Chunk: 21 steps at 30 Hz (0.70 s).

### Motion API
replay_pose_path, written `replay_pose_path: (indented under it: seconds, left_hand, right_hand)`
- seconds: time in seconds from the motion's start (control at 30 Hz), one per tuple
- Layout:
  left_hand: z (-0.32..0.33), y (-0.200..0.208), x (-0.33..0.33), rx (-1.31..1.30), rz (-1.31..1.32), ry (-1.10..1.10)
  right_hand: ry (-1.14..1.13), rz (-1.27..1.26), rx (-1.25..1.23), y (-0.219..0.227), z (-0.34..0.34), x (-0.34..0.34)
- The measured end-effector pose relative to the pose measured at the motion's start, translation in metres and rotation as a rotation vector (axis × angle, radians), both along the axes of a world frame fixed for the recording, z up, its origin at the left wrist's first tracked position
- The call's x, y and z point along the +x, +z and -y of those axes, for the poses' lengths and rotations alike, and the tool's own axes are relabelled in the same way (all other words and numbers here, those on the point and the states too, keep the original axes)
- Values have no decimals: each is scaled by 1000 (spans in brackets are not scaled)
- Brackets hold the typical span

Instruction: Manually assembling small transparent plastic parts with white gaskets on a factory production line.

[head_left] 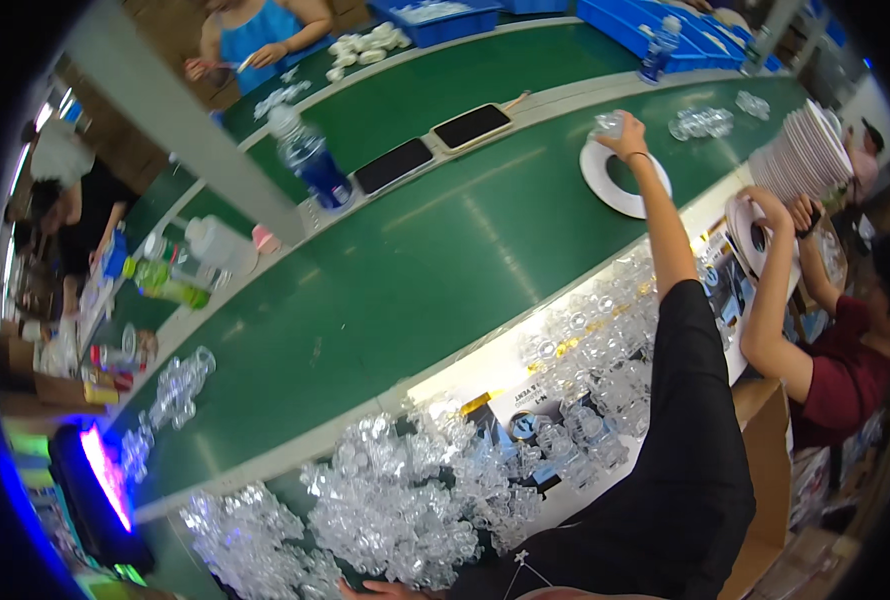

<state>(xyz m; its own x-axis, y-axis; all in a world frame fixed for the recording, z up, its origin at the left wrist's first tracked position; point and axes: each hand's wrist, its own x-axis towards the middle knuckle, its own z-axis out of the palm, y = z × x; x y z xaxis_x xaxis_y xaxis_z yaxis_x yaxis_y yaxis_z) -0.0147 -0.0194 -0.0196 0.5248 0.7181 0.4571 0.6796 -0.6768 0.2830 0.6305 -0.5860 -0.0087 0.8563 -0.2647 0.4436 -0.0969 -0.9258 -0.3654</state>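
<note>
A green work surface [385, 290] is stretching across the frame. At the bottom edge, my left hand [380, 590] is lying partly cut off beside heaped clear plastic pieces [395, 510]; its grip I cannot tell. Upper right, my right hand [627, 137] is pinching a clear piece [607, 125] just by a white ring [595, 178]. Beyond, a small clear cluster [701, 123] is sitting apart; judging by the heap, most pieces are probably awaiting handling.

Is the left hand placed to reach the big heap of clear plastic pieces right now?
Probably yes: the left hand is at the near edge of the heap, nothing visibly between them.
</note>
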Motion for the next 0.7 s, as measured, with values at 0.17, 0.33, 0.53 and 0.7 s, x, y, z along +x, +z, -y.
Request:
replay_pose_path:
  seconds: [0.17, 0.33, 0.53, 0.7]
  left_hand:
    - [-10, -11, 22, -53, 267, -101]
    - [-6, 0, 22, -101, 319, -79]
    - [-2, -4, 22, -98, 367, -149]
    - [-5, -7, 8, -137, 439, -135]
  right_hand:
    - [-22, -52, -106, 27, 66, -2]
    - [-21, 39, -219, 52, 19, -30]
    - [731, -145, 24, 165, -178, -207]
    - [1253, -476, -104, 150, -294, -324]
